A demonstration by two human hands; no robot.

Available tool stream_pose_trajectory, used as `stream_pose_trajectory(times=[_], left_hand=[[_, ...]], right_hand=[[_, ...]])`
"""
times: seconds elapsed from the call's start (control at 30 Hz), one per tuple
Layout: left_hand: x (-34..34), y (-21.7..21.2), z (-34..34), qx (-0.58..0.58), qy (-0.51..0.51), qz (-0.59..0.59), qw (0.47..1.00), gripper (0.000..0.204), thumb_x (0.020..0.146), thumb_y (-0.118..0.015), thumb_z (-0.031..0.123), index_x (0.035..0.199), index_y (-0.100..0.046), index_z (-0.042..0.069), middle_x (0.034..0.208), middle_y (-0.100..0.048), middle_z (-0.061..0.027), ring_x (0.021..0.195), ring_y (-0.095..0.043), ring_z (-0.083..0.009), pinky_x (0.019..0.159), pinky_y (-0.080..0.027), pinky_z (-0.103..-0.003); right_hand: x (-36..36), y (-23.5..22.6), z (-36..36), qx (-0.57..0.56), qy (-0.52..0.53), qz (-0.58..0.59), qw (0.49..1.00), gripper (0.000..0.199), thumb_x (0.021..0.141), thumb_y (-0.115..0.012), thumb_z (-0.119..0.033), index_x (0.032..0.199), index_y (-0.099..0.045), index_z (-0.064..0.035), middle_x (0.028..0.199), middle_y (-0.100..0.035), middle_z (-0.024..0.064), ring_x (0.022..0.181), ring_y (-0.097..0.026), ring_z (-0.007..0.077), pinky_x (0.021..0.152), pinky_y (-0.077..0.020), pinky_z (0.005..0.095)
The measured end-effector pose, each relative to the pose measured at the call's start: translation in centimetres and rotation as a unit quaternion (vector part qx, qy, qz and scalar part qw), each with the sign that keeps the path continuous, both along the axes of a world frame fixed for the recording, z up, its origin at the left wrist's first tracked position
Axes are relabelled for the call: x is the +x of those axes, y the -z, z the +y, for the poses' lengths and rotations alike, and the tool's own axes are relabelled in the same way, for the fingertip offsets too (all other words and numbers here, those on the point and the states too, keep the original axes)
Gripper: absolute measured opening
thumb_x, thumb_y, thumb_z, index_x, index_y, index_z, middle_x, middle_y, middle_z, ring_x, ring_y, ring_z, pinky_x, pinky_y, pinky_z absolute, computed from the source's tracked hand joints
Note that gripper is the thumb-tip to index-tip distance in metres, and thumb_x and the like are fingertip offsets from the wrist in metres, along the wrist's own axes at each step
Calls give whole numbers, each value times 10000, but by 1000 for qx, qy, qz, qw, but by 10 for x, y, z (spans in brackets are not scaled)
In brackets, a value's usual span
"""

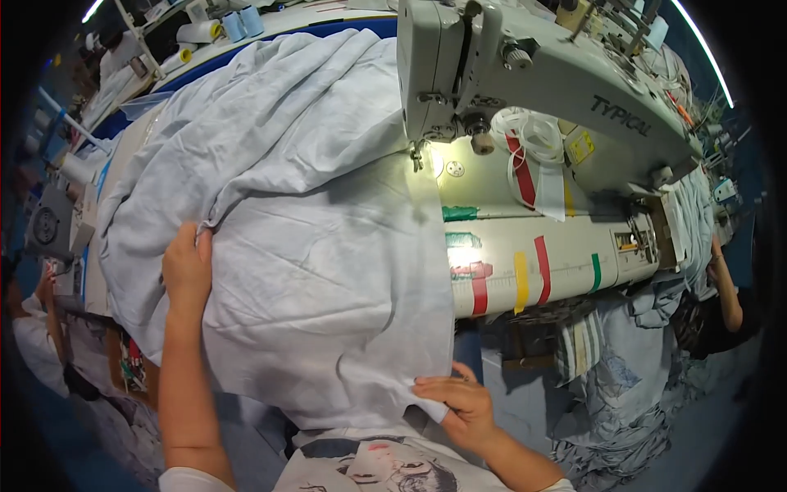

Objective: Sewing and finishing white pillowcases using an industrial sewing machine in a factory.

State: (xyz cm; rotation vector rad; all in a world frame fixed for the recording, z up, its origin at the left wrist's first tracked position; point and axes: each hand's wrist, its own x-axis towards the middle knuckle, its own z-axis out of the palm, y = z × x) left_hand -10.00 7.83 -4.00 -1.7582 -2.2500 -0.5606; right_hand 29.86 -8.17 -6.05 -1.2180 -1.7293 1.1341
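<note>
Cloth (pixel 311 254): pale, spread left of the machine, bunched in folds on the far side.
Sewing machine (pixel 574 90): far right, its head beside the cloth's far right edge.
Left hand (pixel 188 266): arm stretched forward, thumb and fingers pinching a fold.
Right hand (pixel 459 406): arm bent, fingers and thumb pinching the near right corner.
Tape strips (pixel 543 268): red, yellow, green, right of the cloth.
Lettering (pixel 620 115): dark, on the machine.
</note>
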Motion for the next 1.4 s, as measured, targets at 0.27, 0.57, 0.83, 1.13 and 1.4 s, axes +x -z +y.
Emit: stream_pose_trajectory(times=[0.27,0.57,0.83,1.13,1.4], left_hand=[[-3,7,98,2,41,-15,999,165,909,-552,151,996,-539,12,825,-609,-244,788,-572,-442,652,-422,-485],[0,19,203,17,54,-12,998,171,895,-527,145,1005,-555,16,866,-632,-251,818,-590,-451,700,-452,-517],[7,21,291,33,53,-10,998,185,906,-515,188,966,-567,21,883,-631,-261,843,-594,-450,721,-465,-516],[7,29,375,56,75,4,996,185,902,-515,198,941,-554,22,879,-636,-253,841,-596,-446,731,-463,-524],[-2,-27,361,-144,170,-146,964,449,887,-581,344,1115,-524,-39,1120,-597,-236,1083,-564,-353,923,-427,-386]], right_hand=[[-8,5,68,-29,-35,104,994,174,792,-609,42,954,-672,42,995,-695,153,1011,-656,309,864,-510,346],[-9,-10,138,-19,-75,125,989,252,752,-587,91,996,-638,56,1036,-666,188,1025,-646,318,876,-520,350],[-7,-13,197,42,-105,54,992,435,659,-515,131,1076,-601,41,1077,-649,180,1006,-644,314,837,-540,353],[-12,-25,248,33,-42,2,999,364,683,-450,131,978,-645,44,983,-688,162,908,-683,284,798,-541,316],[-12,-26,229,154,-43,-66,985,406,607,-477,118,961,-650,21,1021,-674,160,1011,-648,310,808,-543,334]])
